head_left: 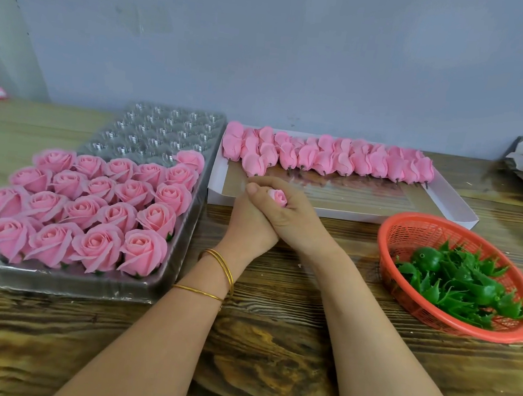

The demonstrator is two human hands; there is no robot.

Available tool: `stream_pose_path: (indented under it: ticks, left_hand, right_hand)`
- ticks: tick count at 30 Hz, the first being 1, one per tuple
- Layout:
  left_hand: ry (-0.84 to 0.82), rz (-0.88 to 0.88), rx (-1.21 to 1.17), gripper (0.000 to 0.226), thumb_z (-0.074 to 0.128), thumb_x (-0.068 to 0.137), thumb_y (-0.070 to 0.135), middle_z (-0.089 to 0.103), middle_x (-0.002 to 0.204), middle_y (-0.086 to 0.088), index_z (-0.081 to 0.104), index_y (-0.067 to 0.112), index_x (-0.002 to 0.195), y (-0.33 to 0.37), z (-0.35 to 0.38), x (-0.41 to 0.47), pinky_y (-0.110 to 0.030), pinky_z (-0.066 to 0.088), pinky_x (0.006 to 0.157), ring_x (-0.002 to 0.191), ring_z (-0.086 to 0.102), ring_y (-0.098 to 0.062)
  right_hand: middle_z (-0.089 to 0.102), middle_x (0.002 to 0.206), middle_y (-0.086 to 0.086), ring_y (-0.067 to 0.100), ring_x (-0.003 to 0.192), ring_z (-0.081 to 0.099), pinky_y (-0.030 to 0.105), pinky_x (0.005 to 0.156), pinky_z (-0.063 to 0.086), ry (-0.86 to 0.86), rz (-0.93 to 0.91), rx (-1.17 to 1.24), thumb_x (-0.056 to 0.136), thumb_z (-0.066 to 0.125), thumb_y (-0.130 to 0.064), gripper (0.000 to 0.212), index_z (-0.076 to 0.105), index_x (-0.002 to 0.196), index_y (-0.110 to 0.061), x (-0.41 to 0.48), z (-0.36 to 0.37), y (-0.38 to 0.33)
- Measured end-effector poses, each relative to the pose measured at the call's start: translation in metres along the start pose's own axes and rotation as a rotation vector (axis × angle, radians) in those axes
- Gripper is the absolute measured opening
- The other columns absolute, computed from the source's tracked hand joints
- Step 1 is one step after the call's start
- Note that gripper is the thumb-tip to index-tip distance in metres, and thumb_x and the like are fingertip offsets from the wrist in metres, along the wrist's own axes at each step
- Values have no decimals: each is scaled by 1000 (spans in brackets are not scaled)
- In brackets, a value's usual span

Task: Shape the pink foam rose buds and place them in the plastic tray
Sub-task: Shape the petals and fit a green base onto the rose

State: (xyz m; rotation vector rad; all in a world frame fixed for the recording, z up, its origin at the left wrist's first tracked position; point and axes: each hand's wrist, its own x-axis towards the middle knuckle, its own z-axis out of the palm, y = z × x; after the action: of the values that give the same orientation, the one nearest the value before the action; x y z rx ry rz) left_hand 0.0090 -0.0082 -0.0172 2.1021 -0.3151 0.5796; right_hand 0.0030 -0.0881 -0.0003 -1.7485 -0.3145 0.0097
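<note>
Left hand, right hand round bud

Both my forearms are bare. My left wrist carries thin gold bangles, plain round wire: two sit close together at the one o'clock end near my left hand, a third bangle lies apart toward seven o'clock, further down the forearm

I see a small craft workshop. A rough wooden table carries a plastic tray of finished roses, a box of unshaped buds and a basket of green calyxes.
</note>
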Motion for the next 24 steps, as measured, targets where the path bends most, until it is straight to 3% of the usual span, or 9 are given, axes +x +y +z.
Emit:
stream_pose_path:
  ticks: [3,7,10,13,15,16,17,19,24]
  left_hand:
    - [-4,-13,18,31,36,86,28,40,60,18,39,35,56,-5,2,1,-15,30,57,62,44,-4]
    - [-18,-113,-142,24,47,89,32,54,75,15,60,25,70,-15,7,1,-19,42,64,63,53,2]
    - [55,-155,-209,30,39,81,47,46,62,12,45,31,57,-8,9,1,-36,44,71,68,52,-16]
    - [57,-180,-154,26,42,77,35,45,55,10,43,29,52,-5,4,4,-25,42,66,62,49,-8]
    - [14,-193,-191,14,57,70,27,60,54,4,58,24,57,-8,-2,4,-20,47,55,57,56,1]
    - [-14,-205,-287,9,65,65,20,67,61,7,65,28,62,-5,-6,3,-24,51,58,62,62,-2]
    - [-34,-211,-354,20,70,62,12,71,67,8,69,32,64,-4,-9,1,-26,54,62,68,67,-6]
    - [-58,-205,-401,34,72,62,-1,72,68,9,71,33,63,-1,-11,-1,-26,52,65,69,67,-7]
    - [-76,-213,-452,27,71,64,-11,67,63,0,65,16,62,0,-11,0,-26,49,61,61,61,-12]
  right_hand:
    - [66,121,0,9,116,60,35,106,45,-27,32,-45,87,68,-42,47,60,126,-17,0,-3,2]
    - [61,130,4,17,123,56,43,110,41,-62,58,-65,77,69,-58,78,52,135,-8,-3,-3,-3]
    - [64,113,4,23,119,59,47,107,43,-95,45,-82,83,68,-49,62,57,121,-2,-4,-6,-4]
    - [70,103,2,11,100,64,41,96,51,-71,30,-99,89,66,-47,35,66,104,-15,-5,-9,-3]
    - [73,99,3,16,99,68,37,91,51,-41,74,73,86,61,-52,40,70,98,-15,-3,-12,-5]
    - [74,101,8,21,101,69,37,91,52,-21,110,202,84,60,-54,45,72,99,-13,-2,-15,-7]
    - [74,104,10,23,103,69,37,90,53,10,140,316,82,60,-54,49,72,102,-12,0,-18,-9]
    - [74,103,9,22,101,70,36,86,55,87,138,471,80,65,-52,48,71,105,-11,3,-23,-12]
    - [73,90,7,15,85,70,27,74,55,99,47,589,74,67,-24,32,70,98,-2,-1,-24,-15]
